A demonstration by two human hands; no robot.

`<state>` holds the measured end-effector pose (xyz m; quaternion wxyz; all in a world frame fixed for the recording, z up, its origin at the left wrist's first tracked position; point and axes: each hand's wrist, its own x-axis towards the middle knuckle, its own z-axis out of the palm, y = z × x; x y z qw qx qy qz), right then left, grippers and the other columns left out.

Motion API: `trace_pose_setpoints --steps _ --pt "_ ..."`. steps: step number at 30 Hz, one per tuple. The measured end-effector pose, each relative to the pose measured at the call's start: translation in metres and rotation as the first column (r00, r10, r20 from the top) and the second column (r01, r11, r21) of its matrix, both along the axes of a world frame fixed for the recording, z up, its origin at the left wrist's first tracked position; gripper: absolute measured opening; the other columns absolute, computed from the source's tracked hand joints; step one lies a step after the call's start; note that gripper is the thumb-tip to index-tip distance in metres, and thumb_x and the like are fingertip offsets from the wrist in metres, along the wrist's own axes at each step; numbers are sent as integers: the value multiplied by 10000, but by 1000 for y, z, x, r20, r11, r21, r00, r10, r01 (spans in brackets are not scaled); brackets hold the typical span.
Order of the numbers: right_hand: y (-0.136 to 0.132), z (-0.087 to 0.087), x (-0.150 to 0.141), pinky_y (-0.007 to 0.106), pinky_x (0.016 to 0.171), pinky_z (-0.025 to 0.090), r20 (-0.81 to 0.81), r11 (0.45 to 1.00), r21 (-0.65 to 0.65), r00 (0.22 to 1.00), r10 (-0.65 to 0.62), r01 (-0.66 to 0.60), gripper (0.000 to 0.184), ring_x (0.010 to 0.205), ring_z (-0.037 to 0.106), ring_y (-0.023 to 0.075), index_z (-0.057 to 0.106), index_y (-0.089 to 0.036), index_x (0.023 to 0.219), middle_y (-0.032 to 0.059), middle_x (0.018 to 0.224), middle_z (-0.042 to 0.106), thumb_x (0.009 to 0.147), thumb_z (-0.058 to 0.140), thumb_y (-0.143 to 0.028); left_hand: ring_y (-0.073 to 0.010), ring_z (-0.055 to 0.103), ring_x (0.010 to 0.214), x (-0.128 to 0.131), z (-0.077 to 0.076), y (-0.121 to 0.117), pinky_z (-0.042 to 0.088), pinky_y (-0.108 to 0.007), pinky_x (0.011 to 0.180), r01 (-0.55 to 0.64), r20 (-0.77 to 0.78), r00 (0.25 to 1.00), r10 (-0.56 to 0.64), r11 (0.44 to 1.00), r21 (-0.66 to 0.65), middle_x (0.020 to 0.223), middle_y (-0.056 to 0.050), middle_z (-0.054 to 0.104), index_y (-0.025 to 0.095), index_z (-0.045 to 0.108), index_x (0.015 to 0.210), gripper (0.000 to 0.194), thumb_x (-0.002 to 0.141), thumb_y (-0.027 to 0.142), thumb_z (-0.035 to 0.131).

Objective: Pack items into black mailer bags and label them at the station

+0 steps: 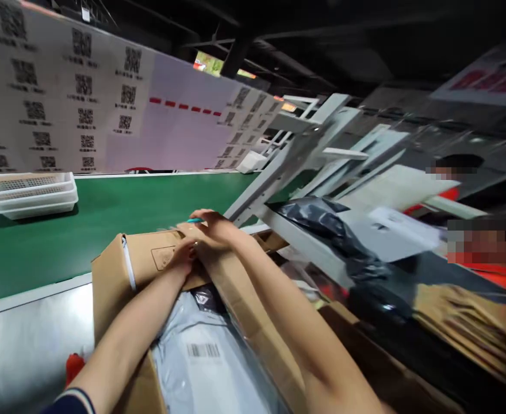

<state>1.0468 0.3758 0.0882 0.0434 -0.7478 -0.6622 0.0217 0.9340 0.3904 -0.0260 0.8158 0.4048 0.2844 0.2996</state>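
While your left hand (184, 256) and right hand (214, 223) curl partly closed at the far end of the brown cardboard box (110, 282), likely steadying its flaps, their exact grip is unclear. A teal item (195, 220) shows by your right fingertips; nearer you, the open box surrounds a crinkled grey, barcoded parcel (201, 374).

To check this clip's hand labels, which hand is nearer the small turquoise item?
Right. The right hand has its fingers at the turquoise item; the left hand is lower, by the box.
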Motion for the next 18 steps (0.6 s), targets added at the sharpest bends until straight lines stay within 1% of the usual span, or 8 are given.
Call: trace_pose_setpoints --steps 3,6,8,10,13,15,17,18 --pt "49 -2 10 317 999 547 99 989 -142 995 -32 46 330 1161 717 264 802 -222 1192 86 1241 808 920 617 -191 -212 687 915 4 -18 3 543 -358 902 73 100 992 -73 997 5 969 -68 754 203 664 1070 229 893 345 692" --pt "85 -7 10 276 863 538 108 961 -270 993 -38 66 313 1038 740 241 832 -230 1131 69 1141 826 896 628 -216 -233 702 1024 6 -26 2 521 -347 965 116 265 960 -88 989 -95 1051 -63 780 206 687 1115 331 799 283 751" --pt "100 -15 1 283 810 535 136 931 -358 991 -21 69 346 1015 751 251 842 -236 1135 84 1141 828 863 634 -185 -252 703 1107 8 -28 -1 506 -358 1027 126 354 933 -65 980 -153 1124 -73 788 198 708 1125 388 748 261 773" --pt "109 -26 -11 305 786 543 197 897 -435 980 7 81 412 1017 763 276 845 -235 1164 115 1170 826 814 654 -133 -257 694 1159 9 -29 -3 501 -371 1063 124 382 923 -52 978 -166 1194 -80 790 197 723 1112 354 763 249 754" --pt "116 -40 -25 334 794 563 266 871 -485 962 59 80 462 1027 773 301 846 -221 1192 158 1221 815 788 669 -87 -270 678 1218 11 -30 -4 494 -389 1106 126 414 909 -45 977 -172 1260 -75 784 205 744 1114 371 744 218 743" --pt "118 -44 -23 358 832 573 317 861 -503 944 97 80 420 1039 772 315 861 -188 1137 192 1205 811 785 669 -62 -297 671 1234 12 -29 -3 485 -421 1140 150 411 908 -84 980 -132 1218 -75 792 203 768 1064 353 711 220 767" --pt "121 -40 -12 379 877 572 378 846 -522 918 117 107 360 1055 761 331 872 -147 1047 221 1142 811 771 673 -31 -335 662 1245 15 -27 -4 469 -475 1176 208 381 903 -198 978 16 1137 -84 805 194 789 956 256 703 229 800" --pt "122 -34 -4 381 901 566 394 855 -507 912 115 112 343 1075 749 333 872 -138 1023 223 1124 808 774 668 -21 -355 650 1266 17 -27 -6 448 -505 1204 234 359 898 -255 967 102 1114 -87 808 194 797 913 220 696 223 821"
